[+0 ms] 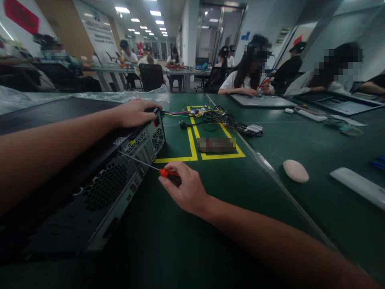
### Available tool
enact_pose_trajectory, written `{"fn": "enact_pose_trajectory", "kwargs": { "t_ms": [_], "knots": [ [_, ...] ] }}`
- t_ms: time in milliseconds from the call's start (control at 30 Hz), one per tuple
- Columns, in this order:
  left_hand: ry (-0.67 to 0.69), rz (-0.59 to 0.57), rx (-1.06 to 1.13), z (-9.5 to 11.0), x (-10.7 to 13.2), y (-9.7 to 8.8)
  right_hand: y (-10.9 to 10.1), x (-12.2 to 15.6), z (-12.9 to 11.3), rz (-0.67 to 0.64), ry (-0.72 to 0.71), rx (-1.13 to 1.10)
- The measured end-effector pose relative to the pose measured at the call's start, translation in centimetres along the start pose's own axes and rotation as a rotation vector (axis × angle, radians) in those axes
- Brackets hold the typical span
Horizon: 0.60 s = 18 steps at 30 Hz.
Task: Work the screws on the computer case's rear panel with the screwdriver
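Note:
A black desktop computer case (105, 188) lies on the green table at the left, its grey rear panel with honeycomb vents turned toward my right side. My left hand (136, 112) rests on the top edge of the case near the far corner, fingers stretched out, with some fingertips out of sight. In my right hand (186, 188) is a screwdriver (168, 173) with a red and black handle. Its long thin shaft points left, and the tip reaches the upper edge of the rear panel. Whether the tip sits in a screw is too small to tell.
Beyond the case lie tangled cables (216, 116) and yellow tape markings (192, 146) with a blurred-out object (216, 145). A pale oval object (295, 170) and a white bar (357, 185) are at the right. Clear plastic wrap (126, 95) lies behind the case. Several people sit across the table and farther back.

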<state>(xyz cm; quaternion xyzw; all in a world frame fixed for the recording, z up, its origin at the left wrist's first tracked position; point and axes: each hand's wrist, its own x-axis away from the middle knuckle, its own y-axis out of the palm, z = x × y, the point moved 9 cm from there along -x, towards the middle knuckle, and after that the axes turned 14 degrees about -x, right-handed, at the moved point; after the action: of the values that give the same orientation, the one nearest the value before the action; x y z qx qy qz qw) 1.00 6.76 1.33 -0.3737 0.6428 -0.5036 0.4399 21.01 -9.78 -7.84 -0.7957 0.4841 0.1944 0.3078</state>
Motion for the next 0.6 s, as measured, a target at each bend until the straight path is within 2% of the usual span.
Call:
{"fn": "enact_pose_trajectory", "kwargs": {
  "t_ms": [400,600],
  "knots": [
    [0.003,-0.005,0.009,-0.25,-0.18,0.36,0.11,0.09,0.18,0.009,0.004,0.000],
    [0.019,-0.041,-0.050,0.62,0.18,-0.05,0.05,0.03,0.08,0.008,0.003,0.001]
  ]
}}
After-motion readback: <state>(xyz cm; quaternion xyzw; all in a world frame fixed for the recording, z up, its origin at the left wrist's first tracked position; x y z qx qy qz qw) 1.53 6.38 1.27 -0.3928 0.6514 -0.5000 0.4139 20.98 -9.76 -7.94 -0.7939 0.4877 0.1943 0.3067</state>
